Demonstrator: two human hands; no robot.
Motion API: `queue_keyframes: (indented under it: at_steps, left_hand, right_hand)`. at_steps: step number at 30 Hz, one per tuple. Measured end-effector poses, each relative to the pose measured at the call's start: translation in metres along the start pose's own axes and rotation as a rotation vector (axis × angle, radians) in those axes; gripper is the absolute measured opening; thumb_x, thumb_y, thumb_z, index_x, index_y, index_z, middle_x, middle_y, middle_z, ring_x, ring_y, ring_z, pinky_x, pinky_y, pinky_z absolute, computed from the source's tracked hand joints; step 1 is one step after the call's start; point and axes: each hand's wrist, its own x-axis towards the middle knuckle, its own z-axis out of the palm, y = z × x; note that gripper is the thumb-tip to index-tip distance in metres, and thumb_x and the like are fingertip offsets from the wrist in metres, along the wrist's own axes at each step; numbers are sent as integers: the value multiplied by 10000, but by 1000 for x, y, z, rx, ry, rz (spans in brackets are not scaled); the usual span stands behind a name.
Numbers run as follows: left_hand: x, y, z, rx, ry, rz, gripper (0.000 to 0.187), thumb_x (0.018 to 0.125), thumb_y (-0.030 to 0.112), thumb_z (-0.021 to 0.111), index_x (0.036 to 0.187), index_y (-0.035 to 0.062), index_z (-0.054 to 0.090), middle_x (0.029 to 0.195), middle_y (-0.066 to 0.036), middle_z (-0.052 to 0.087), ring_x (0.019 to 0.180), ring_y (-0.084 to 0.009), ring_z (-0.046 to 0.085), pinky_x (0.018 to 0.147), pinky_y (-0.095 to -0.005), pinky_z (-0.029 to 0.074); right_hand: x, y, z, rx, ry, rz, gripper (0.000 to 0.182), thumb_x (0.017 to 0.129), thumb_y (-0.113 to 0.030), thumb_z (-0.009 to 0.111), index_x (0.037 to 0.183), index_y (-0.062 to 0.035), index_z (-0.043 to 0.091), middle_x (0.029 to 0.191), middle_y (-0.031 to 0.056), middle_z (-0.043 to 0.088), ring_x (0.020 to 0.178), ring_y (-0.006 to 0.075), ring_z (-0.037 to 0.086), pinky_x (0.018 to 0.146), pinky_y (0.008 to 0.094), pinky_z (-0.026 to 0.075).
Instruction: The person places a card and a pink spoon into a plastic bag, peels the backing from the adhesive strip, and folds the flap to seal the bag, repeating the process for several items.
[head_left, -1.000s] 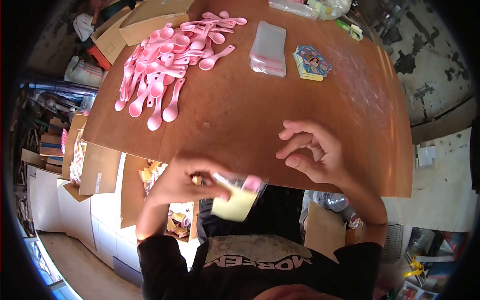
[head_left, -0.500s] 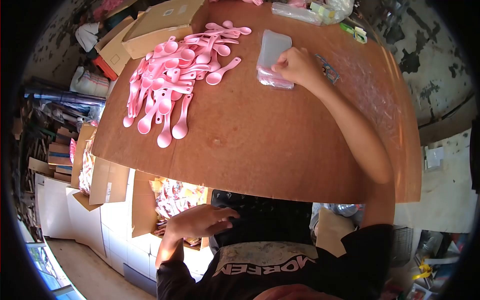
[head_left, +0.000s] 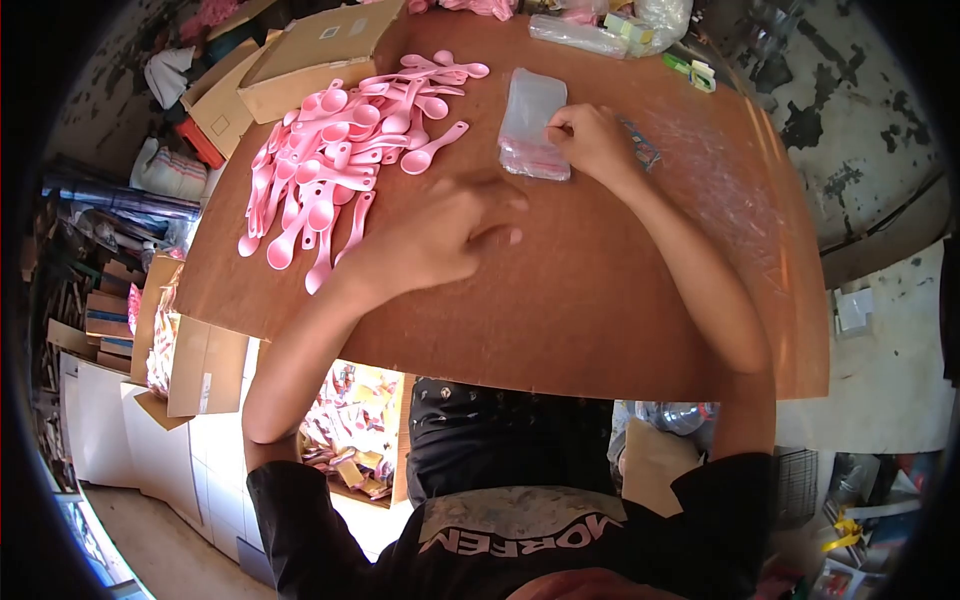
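My left hand is over the table, right of the pink spoons, its thumb and fingers apart with nothing between them. A heap of pink spoons covers the table's left part. My right hand is at the right edge of a stack of clear plastic bags with pink-tinted lower ends. Its fingers are curled and pinched; whatever they hold, if anything, is too small to make out.
A closed cardboard box stands at the table's back left. Plastic packs and a green item lie at the back. Clear wrap spreads on the right. Below the table an open box holds packets.
My left hand has risen from below the table's front edge to over the tabletop. The right hand stays beside the bags, shifted slightly toward their right edge.
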Motion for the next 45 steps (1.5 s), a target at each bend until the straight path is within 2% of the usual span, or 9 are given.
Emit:
queue_keyframes:
  at_steps: [7,9,13,16,19,24,32,34,45]
  left_hand:
    - [52,-58,24,318,163,18,315,717,21,556,1032,5,565,1107,-156,585,1015,-334,558,897,-429,415]
    - [58,-60,24,278,-153,-218,396,726,19,568,1117,41,517,1058,-191,588,1104,-328,496,972,-406,367]
    - [55,-61,25,366,-88,-143,475,730,50,580,1196,52,491,1033,-173,597,1076,-285,525,978,-369,357]
    - [50,-38,19,-140,-112,-340,463,822,124,559,1267,48,457,1053,-141,602,1113,-220,516,1006,-340,314]
    - [30,-7,27,-1513,85,-500,407,952,282,462,1255,10,458,1090,-116,609,1036,-194,584,839,-299,468]
    - [2,12,66,-1708,183,-594,309,953,225,462,1145,-12,512,1097,-135,610,950,-213,631,814,-303,529]
    - [-21,35,81,-1867,600,-519,281,939,112,469,1176,-40,472,1141,-178,572,1043,-292,600,882,-389,528]
    - [-24,42,80,-1878,647,-468,278,940,102,467,1180,-38,469,1141,-179,571,1048,-294,597,875,-397,533]
    - [-31,51,85,-1756,838,-351,317,887,13,539,1196,-19,473,1122,-168,581,1008,-245,612,852,-367,551]
  right_hand:
    - [1,-5,1,99,26,64,145,765,-152,653,841,-31,679,769,151,663,716,279,657,654,361,496]
    - [0,-4,-2,98,69,93,144,768,-152,652,840,-29,674,762,137,662,691,277,649,642,360,490]
    - [-19,-20,-32,131,265,-156,88,791,-108,623,816,-29,653,757,102,622,630,254,601,598,358,467]
    - [-48,-36,-51,100,242,-321,51,793,-76,619,811,-35,643,783,89,608,655,243,589,593,353,463]
    - [-89,-60,-61,134,192,-429,43,779,-50,634,819,-34,638,796,84,603,688,240,586,601,346,469]
    - [-122,-69,-58,202,145,-628,90,749,-64,672,821,-39,624,784,87,580,698,279,587,614,350,480]
    - [-54,66,-59,-149,334,-55,278,769,-284,672,880,-30,683,843,134,671,777,307,639,713,380,491]
    - [-48,75,-63,7,3,292,366,726,-334,715,903,-16,681,841,142,677,799,293,649,737,357,493]
    - [-46,88,-61,291,121,374,240,760,-72,713,981,0,651,829,90,681,714,117,618,655,253,479]
